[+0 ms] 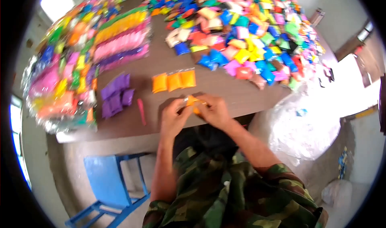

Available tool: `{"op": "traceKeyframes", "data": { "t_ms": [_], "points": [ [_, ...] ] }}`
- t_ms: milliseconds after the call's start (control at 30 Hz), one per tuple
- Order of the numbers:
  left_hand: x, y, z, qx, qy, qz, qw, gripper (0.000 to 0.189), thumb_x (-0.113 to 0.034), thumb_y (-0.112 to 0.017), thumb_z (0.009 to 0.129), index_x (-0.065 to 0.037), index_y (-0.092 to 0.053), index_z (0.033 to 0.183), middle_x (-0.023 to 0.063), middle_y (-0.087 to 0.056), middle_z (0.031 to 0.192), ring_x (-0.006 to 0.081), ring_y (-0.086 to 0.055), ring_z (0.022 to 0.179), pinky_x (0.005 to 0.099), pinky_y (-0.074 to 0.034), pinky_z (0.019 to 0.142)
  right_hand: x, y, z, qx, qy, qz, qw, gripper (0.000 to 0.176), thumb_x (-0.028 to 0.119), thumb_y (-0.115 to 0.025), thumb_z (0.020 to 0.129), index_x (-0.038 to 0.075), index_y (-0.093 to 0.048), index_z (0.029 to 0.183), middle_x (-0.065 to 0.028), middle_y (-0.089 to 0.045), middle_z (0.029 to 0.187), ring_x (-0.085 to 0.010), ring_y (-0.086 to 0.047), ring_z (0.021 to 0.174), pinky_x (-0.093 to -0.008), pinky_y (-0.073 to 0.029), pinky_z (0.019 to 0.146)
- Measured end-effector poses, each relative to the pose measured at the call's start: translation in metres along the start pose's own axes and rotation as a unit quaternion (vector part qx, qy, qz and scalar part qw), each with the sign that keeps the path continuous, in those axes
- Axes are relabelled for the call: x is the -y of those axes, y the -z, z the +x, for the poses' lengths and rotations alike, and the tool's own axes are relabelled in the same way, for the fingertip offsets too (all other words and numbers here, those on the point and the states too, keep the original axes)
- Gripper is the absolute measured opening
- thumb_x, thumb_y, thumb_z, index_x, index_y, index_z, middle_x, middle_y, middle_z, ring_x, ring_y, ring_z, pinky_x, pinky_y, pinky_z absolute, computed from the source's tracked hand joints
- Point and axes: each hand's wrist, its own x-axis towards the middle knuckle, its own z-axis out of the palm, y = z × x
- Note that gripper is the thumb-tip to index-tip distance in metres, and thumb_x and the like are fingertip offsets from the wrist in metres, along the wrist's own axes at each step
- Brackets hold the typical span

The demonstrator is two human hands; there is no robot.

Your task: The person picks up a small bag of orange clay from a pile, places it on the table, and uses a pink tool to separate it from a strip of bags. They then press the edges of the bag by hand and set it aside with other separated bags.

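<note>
Between my left hand [173, 117] and my right hand [214, 110] is a small orange packet [194, 100], held at the table's near edge. Fingers of both hands are closed on it and partly cover it. Just beyond the hands, three orange packets [174, 82] lie in a row. A pink stick-like tool [141, 111] rests to the left of my left hand. Several purple packets [115, 97] lie further left.
A large heap of colourful packets [249, 39] covers the table's far right. Clear bags of packets [60, 81] and stacked rows [122, 37] fill the left. A blue chair [105, 179] stands below left; a big clear plastic bag [305, 123] hangs at right.
</note>
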Motion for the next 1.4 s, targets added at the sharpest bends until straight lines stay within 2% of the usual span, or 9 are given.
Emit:
{"op": "traceKeyframes", "data": {
  "t_ms": [67,233,533,600,633,767,1200,1267,1400],
  "points": [
    [0.004,-0.002,0.002,-0.007,0.012,-0.019,1.000,0.021,-0.003,-0.072,0.097,0.006,-0.071,0.117,0.0086,-0.078,0.106,0.0109,-0.071,0.101,0.0280,-0.057,0.090,0.006,0.001,0.001,0.021,-0.013,-0.015,1.000,0.019,0.008,-0.072,0.097,-0.002,-0.075,0.114,-0.0211,-0.075,0.100,-0.0351,-0.076,0.087,-0.0414,-0.061,0.076],
    [0.006,0.005,0.001,-0.008,0.050,-0.040,0.998,0.021,-0.002,-0.071,0.098,0.007,-0.069,0.117,0.0070,-0.075,0.101,0.0098,-0.070,0.095,0.0264,-0.055,0.084,0.002,-0.001,0.009,0.002,0.097,-0.043,0.994,0.021,0.014,-0.072,0.096,-0.001,-0.075,0.111,-0.0237,-0.075,0.100,-0.0424,-0.074,0.090,-0.0448,-0.060,0.079],
    [-0.029,0.000,0.000,0.025,0.043,-0.030,0.998,0.026,-0.005,-0.074,0.098,0.008,-0.067,0.119,0.0093,-0.074,0.104,0.0114,-0.070,0.098,0.0261,-0.055,0.086,0.002,0.003,0.007,-0.004,0.002,0.002,1.000,0.021,0.013,-0.071,0.096,0.001,-0.077,0.112,-0.0215,-0.077,0.102,-0.0384,-0.075,0.089,-0.0428,-0.059,0.079],
    [-0.015,0.003,0.002,0.030,0.043,-0.027,0.998,0.023,-0.005,-0.074,0.098,0.006,-0.067,0.117,0.0115,-0.075,0.108,0.0137,-0.072,0.102,0.0274,-0.055,0.090,-0.007,0.002,0.008,0.019,0.042,0.035,0.998,0.022,0.015,-0.067,0.102,0.000,-0.075,0.117,-0.0172,-0.076,0.099,-0.0251,-0.074,0.082,-0.0352,-0.058,0.075],
    [-0.009,0.004,0.004,0.028,0.057,-0.046,0.997,0.021,-0.005,-0.074,0.098,0.006,-0.067,0.114,0.0114,-0.075,0.107,0.0141,-0.072,0.102,0.0278,-0.055,0.089,-0.003,0.004,0.006,0.034,0.001,0.044,0.998,0.025,0.015,-0.069,0.100,0.001,-0.075,0.119,-0.0171,-0.077,0.101,-0.0262,-0.074,0.084,-0.0351,-0.059,0.077],
    [-0.020,0.004,0.001,-0.011,0.102,-0.036,0.994,0.015,-0.004,-0.073,0.098,0.003,-0.066,0.109,0.0085,-0.073,0.105,0.0127,-0.071,0.100,0.0278,-0.055,0.089,0.004,0.006,0.009,0.040,0.042,-0.032,0.998,0.032,0.020,-0.072,0.095,0.003,-0.076,0.122,-0.0168,-0.078,0.106,-0.0285,-0.074,0.084,-0.0379,-0.060,0.077],
    [-0.018,0.008,0.001,-0.027,0.099,0.030,0.994,0.017,-0.011,-0.076,0.097,0.002,-0.068,0.104,0.0048,-0.069,0.091,0.0110,-0.062,0.083,0.0319,-0.053,0.080,-0.011,0.000,0.009,0.064,0.053,0.003,0.997,0.025,0.016,-0.073,0.094,0.002,-0.075,0.115,-0.0166,-0.076,0.105,-0.0331,-0.074,0.088,-0.0412,-0.058,0.078],
    [-0.016,0.008,0.000,-0.023,0.080,0.028,0.996,0.012,-0.009,-0.072,0.100,-0.002,-0.070,0.109,-0.0025,-0.064,0.092,0.0060,-0.056,0.082,0.0249,-0.047,0.076,-0.006,0.003,0.007,0.068,0.038,0.002,0.997,0.026,0.017,-0.074,0.093,0.002,-0.075,0.115,-0.0168,-0.075,0.104,-0.0328,-0.073,0.087,-0.0411,-0.058,0.077],
    [-0.028,0.002,-0.004,-0.074,0.121,-0.054,0.988,0.017,-0.012,-0.075,0.097,0.001,-0.069,0.105,0.0044,-0.068,0.093,0.0110,-0.062,0.086,0.0306,-0.053,0.081,-0.006,0.007,0.010,0.086,0.022,0.026,0.996,0.027,0.017,-0.076,0.092,0.002,-0.075,0.115,-0.0167,-0.074,0.099,-0.0288,-0.072,0.082,-0.0396,-0.057,0.073]
  ]
}}
